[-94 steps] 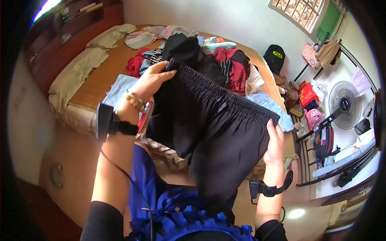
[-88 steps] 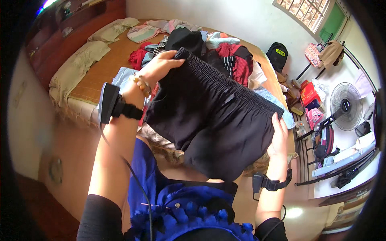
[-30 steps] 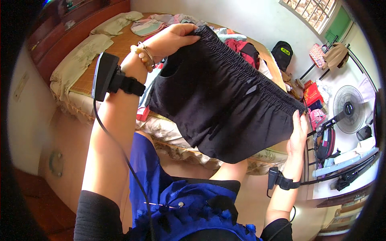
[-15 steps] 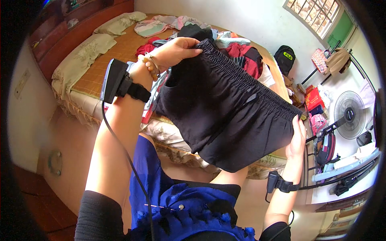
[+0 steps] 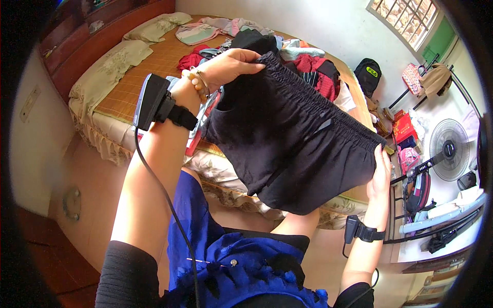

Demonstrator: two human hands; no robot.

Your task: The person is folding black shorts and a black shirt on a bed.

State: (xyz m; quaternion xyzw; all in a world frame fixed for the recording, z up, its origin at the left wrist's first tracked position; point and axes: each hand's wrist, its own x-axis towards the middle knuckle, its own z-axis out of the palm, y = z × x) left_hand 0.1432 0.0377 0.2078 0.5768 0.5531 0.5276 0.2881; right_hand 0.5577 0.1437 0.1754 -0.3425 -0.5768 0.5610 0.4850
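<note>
A pair of black shorts (image 5: pixel 298 138) with a gathered elastic waistband hangs stretched out in the air between my hands. My left hand (image 5: pixel 231 68) pinches one end of the waistband, thumb over the edge. At the lower right, my right hand (image 5: pixel 379 172) grips the other end, its fingers partly behind the cloth. The waistband slopes down from left to right, and the legs of the shorts drape toward my lap. Behind them lies a heap of mixed clothes, including a red and black garment (image 5: pixel 322 77), partly covered by the shorts.
The bed (image 5: pixel 120 97) carries a woven mat, pillows (image 5: pixel 110 69) along the headboard and folded clothes (image 5: pixel 197 32) at the far side. At right stand a fan (image 5: pixel 448 149), a black backpack (image 5: pixel 367 76) and a crowded rack. Cables run from both wrist straps.
The shorts' lower hem has risen slightly, and the left end of the waistband has shifted a little right. Both hands keep their hold.
</note>
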